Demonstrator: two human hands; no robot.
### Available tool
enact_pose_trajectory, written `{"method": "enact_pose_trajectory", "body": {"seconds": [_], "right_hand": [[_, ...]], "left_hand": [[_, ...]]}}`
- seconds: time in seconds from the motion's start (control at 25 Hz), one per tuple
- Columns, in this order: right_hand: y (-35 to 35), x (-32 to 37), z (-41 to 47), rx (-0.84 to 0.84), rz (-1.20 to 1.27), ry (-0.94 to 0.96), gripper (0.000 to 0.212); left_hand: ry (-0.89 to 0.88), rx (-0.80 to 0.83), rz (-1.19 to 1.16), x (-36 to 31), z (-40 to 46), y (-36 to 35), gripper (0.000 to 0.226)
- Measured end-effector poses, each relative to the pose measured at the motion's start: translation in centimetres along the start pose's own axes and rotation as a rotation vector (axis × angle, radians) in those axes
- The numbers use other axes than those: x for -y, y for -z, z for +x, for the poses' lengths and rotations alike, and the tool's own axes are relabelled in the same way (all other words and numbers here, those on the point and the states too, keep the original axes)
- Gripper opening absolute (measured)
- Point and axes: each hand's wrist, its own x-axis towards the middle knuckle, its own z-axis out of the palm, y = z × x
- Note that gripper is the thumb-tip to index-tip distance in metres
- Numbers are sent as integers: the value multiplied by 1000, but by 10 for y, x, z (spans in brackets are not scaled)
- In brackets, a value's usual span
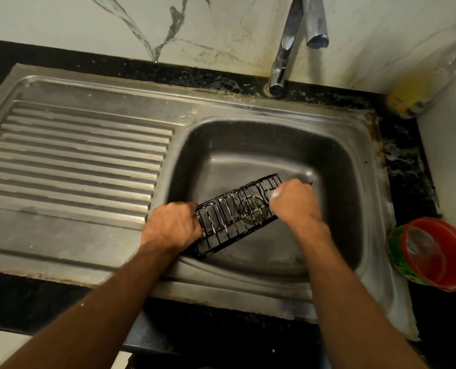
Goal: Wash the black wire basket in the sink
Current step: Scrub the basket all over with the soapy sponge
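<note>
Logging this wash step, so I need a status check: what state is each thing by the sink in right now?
black wire basket: soapy, tilted over the basin, held at both ends.
left hand: grips the basket's left end.
right hand: curled at the basket's right end, holding something pale.
tap: no water running.
sink: basin without standing water.
red tub: open, tipped sideways.

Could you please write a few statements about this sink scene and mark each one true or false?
1. The left hand grips one end of the black wire basket. True.
2. The basket lies on the ribbed draining board. False: it is held over the sink basin.
3. Water is running from the tap. False: no stream is visible.
4. White suds streak the basket's wires. True.
5. A red tub stands right of the sink. True.
6. The right hand rests on the counter. False: it is at the basket's other end.
</note>
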Motion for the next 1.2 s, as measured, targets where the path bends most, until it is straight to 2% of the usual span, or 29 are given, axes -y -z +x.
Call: {"method": "enact_pose_trajectory", "body": {"seconds": [0.2,0.32,0.44,0.52,0.64,0.76,0.88,1.04,1.2], "right_hand": [[11,9,16,-151,157,88,13],[6,0,18,-83,272,52,15],[2,-27,4,-55,155,18,15],[1,-30,3,-67,115,-2,25],[1,-15,16,-99,202,-63,44],[-5,-5,23,-90,290,-84,35],[-15,-10,18,-88,253,-120,21],[-7,-3,-1,-242,278,-102,18],[12,21,-23,-532,226,111,25]], "left_hand": [[-33,-57,-16,4,1,-4,27],[-42,-62,-12,5,0,-5,26],[-36,-59,15,4,2,-6,26],[-35,-63,19,3,2,-6,26],[-30,-26,35,4,2,-5,28],[-16,11,55,3,2,-3,30],[-3,-11,28,1,0,-1,28],[-43,-31,-37,5,1,-3,28],[-168,-2,-74,9,0,-6,53]]}}
